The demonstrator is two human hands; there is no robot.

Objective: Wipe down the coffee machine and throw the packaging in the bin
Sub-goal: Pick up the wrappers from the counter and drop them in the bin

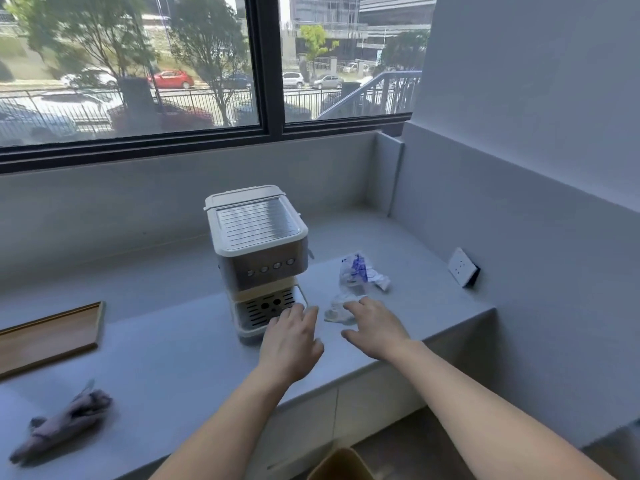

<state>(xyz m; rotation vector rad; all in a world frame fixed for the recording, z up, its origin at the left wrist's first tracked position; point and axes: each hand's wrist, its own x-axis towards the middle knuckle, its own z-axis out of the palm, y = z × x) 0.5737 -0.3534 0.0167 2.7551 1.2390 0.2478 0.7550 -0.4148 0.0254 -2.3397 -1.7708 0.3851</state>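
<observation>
A cream and steel coffee machine [258, 251] stands in the middle of the grey counter [173, 358]. To its right lies crumpled clear packaging with blue print [360, 271], and a smaller crumpled piece [337, 311] lies nearer me. My left hand [294, 341] hovers by the machine's drip tray, fingers apart, holding nothing. My right hand [375, 327] reaches over the counter with its fingertips at the smaller crumpled piece, fingers spread. A bunched grey cloth [62, 424] lies at the counter's near left.
A wooden tray [52, 336] sits at the left of the counter. A wall socket [462, 266] is on the right wall. The rim of a tan bin [341, 464] shows below the counter edge. A window runs behind the counter.
</observation>
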